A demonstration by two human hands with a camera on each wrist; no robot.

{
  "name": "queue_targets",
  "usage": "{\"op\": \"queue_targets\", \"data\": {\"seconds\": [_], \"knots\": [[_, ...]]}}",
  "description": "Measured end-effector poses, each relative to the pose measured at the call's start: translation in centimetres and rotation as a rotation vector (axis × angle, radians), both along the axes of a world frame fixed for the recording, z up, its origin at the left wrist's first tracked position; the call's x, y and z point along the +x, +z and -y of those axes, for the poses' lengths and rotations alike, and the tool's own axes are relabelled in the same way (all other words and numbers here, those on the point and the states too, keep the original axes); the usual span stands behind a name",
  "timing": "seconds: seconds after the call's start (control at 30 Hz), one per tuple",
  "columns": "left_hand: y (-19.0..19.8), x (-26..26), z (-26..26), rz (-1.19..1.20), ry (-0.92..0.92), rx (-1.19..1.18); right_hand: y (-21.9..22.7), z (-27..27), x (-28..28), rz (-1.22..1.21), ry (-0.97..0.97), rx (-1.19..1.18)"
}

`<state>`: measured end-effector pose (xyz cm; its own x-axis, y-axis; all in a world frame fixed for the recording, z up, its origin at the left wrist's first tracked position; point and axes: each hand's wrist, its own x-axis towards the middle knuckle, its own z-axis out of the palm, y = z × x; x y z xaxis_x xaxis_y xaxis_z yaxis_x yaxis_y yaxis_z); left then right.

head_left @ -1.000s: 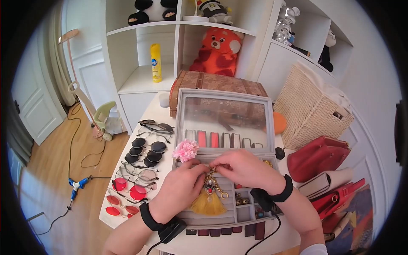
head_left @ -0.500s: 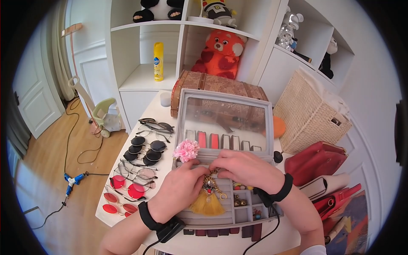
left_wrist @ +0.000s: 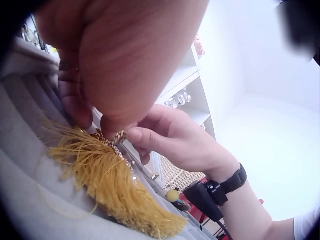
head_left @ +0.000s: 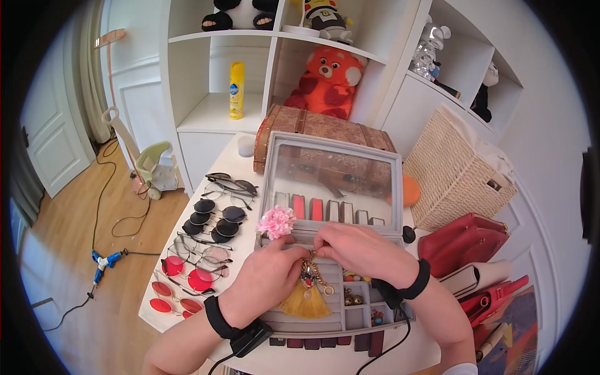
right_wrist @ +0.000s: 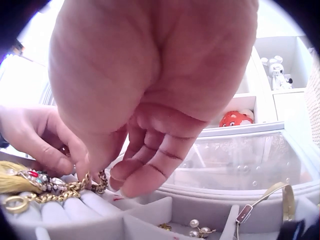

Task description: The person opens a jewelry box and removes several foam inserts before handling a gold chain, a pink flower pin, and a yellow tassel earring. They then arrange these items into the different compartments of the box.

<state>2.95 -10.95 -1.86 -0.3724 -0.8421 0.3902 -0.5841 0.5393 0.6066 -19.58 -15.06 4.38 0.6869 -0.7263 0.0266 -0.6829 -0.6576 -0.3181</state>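
A yellow tassel charm (head_left: 305, 301) with a jewelled top and a gold chain (right_wrist: 75, 189) lies on the grey ring rolls of an open jewellery box (head_left: 312, 325). My left hand (head_left: 297, 259) pinches the charm's top, where the tassel (left_wrist: 115, 186) meets the chain. My right hand (head_left: 320, 247) pinches the chain's upper end between thumb and fingers (right_wrist: 131, 186). The two hands touch above the charm. A pink fabric flower (head_left: 276, 222) sits at the box's left corner.
The box's glass lid (head_left: 334, 178) stands upright behind the hands. Several sunglasses (head_left: 209, 234) lie in rows to the left. A wicker basket (head_left: 456, 165), red bags (head_left: 465, 240) and a brown trunk (head_left: 319, 125) stand to the right and behind. Small earrings (right_wrist: 197, 229) fill the right compartments.
Both hands stay on the charm's chain and shift only slightly. The view has drifted a little, and the tassel lies in the same place.
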Motion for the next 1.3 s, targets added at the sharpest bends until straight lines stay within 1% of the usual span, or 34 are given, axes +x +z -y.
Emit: {"op": "queue_targets", "data": {"seconds": [0.07, 0.1, 0.17, 0.27, 0.4, 0.47, 0.53, 0.67, 0.77, 0.8, 0.87, 0.97, 1.07, 1.13, 1.17, 1.23, 1.3], "knots": [[0.0, 0.0, 0.0, 0.000, -0.002, 0.003, 0.3, -0.2, 0.2, 0.090, -0.012, 0.014], [0.0, 0.0, 0.0, 0.003, -0.002, 0.001, 0.3, -0.2, 0.2, 0.090, -0.012, 0.014], [-0.1, 0.0, 0.0, 0.008, -0.001, -0.001, 0.4, -0.1, 0.3, 0.118, -0.037, 0.118], [0.0, 0.0, 0.0, -0.004, -0.005, -0.012, 0.6, 0.3, 0.5, 0.162, -0.013, 0.162], [0.1, 0.0, 0.0, 0.003, 0.001, -0.005, -0.3, 1.2, 0.5, 0.174, -0.029, 0.205], [0.2, -0.1, -0.1, 0.006, 0.002, -0.004, -0.7, 1.2, 0.7, 0.223, -0.078, 0.217], [0.4, -0.1, -0.1, -0.027, 0.014, 0.038, -0.7, 1.1, 0.8, 0.215, -0.114, 0.214], [0.2, 0.0, 0.1, -0.045, 0.000, 0.033, -0.5, 1.0, 1.0, 0.221, -0.215, 0.241], [0.5, -0.1, 0.0, -0.060, 0.006, 0.029, -0.2, 0.8, 1.2, 0.210, -0.255, 0.243], [0.8, -0.1, -0.1, -0.054, 0.031, 0.061, -0.3, 0.9, 1.2, 0.210, -0.256, 0.243], [1.0, -0.2, -0.2, -0.046, 0.054, 0.095, -0.6, 0.9, 1.3, 0.180, -0.242, 0.153], [0.8, -0.1, 0.0, -0.057, 0.055, 0.102, -0.4, 0.9, 1.7, 0.139, -0.269, 0.106], [0.1, 0.0, 0.2, -0.028, 0.049, 0.082, -0.3, 0.7, 2.0, 0.127, -0.302, 0.089], [-0.2, 0.0, 0.2, -0.038, 0.029, 0.004, -0.4, 0.6, 2.1, 0.133, -0.312, 0.095], [-0.1, 0.0, 0.2, -0.038, 0.029, 0.005, -0.5, 0.6, 2.1, 0.138, -0.320, 0.098], [0.7, 0.0, 0.0, -0.022, 0.043, 0.118, -0.4, 0.5, 2.2, 0.139, -0.317, 0.112], [0.9, -0.1, -0.1, -0.026, 0.025, 0.114, -0.5, 0.7, 2.1, 0.139, -0.314, 0.127]]}}
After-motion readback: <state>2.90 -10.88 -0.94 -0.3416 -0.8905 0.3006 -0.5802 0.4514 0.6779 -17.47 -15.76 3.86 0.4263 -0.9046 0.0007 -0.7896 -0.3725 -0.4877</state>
